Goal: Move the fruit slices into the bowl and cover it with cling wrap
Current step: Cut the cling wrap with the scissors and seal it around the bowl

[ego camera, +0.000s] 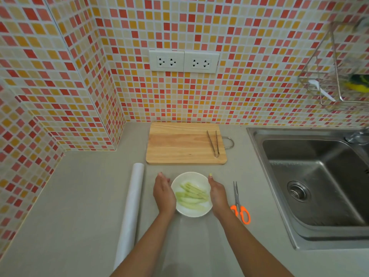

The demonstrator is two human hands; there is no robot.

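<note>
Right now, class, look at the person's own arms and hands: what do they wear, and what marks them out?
Both forearms are bare as far as the picture shows: no sleeves, watch, bracelets or gloves in view. No rings can be made out on the left hand or the right hand. The one marking is nail colour: a yellowish nail on a right fingertip and a pinkish one on a left fingertip.

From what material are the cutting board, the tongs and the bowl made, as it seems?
Cutting board: pale unvarnished-looking wood, with visible grain and joined strips. Tongs: probably steel, thin, grey and slightly shiny. Bowl: glossy white, likely ceramic, though plastic cannot be excluded.
</note>
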